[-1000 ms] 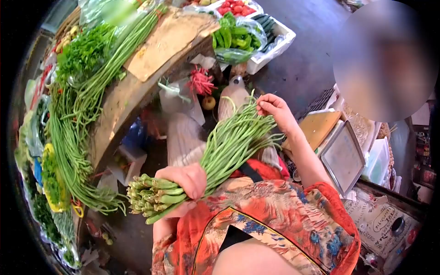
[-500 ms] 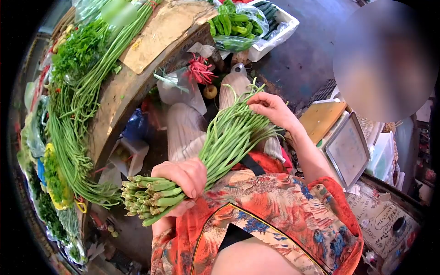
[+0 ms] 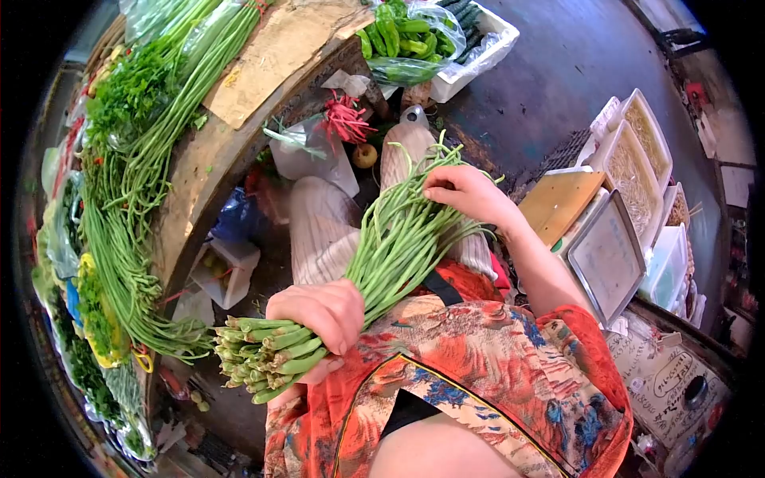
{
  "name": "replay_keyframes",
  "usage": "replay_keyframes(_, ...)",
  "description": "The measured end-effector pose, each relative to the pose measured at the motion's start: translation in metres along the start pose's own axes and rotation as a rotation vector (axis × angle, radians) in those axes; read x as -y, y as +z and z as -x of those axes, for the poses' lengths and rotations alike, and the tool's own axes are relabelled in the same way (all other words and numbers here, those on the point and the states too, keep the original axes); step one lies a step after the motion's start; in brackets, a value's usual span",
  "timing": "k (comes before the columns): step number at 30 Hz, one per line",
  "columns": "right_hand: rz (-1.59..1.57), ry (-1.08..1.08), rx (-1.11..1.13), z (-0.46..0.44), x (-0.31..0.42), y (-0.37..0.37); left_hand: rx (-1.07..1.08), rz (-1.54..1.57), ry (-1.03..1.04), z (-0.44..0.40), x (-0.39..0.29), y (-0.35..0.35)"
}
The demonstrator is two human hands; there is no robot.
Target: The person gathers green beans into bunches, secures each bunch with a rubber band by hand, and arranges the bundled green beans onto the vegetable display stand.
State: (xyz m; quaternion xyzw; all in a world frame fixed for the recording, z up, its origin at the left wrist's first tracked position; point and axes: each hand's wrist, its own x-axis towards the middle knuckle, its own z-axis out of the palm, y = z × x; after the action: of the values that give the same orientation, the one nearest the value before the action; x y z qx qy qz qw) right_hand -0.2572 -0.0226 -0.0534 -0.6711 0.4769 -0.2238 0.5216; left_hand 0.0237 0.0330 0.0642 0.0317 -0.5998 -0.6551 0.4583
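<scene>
The curved wooden desk ran from the top of the frame down its left side, with a long heap of loose green beans draped over it at the left. The next largest thing, the held bundle of long beans, lay diagonally across the centre, in front of the person's patterned top. The left grip, left of centre, was closed around the bundle near its thick end; the blunt ends stuck out beyond it to the lower left, and the thin pods fanned away to the upper right. There the right grip lay against the bundle's right edge with its fingers curled in, though whether it pinched any pod could not be told. A metal tray tilted at the right of the frame, well apart from the bundle. At the top, a white box stood beside bagged green peppers. Smaller, a tuft of red strips hung above the bundle, left of its thin tips.
</scene>
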Motion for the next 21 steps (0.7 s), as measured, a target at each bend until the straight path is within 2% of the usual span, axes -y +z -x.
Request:
replay_keyframes(1, -0.001, -0.001, -0.002, -0.005, 0.001, 0.004, -0.006, -0.001, -0.003, -0.001, 0.000, 0.001)
replay_keyframes(3, 0.255, -0.082, -0.040, -0.014, 0.000, 0.014, -0.011, -0.003, -0.009, -0.002, -0.001, 0.003)
replay_keyframes(7, 0.467, -0.020, -0.055, -0.022, -0.003, 0.033, -0.061, -0.017, -0.037, 0.001, -0.002, 0.006)
replay_keyframes(11, 0.344, 0.097, -0.049, -0.020, -0.003, 0.028, -0.090, 0.002, -0.044, 0.001, -0.003, 0.006)
replay_keyframes(15, 0.448, 0.203, 0.008, -0.027, 0.013, 0.028, -0.059, 0.036, -0.058, 0.002, -0.002, 0.004)
replay_keyframes(17, 0.642, 0.172, 0.103, -0.031, 0.018, 0.029, -0.044, 0.026, -0.056, 0.000, -0.001, 0.004)
replay_keyframes(21, 0.635, 0.031, 0.030, -0.033, 0.006, 0.032, -0.051, 0.028, -0.029, 0.000, -0.001, 0.002)
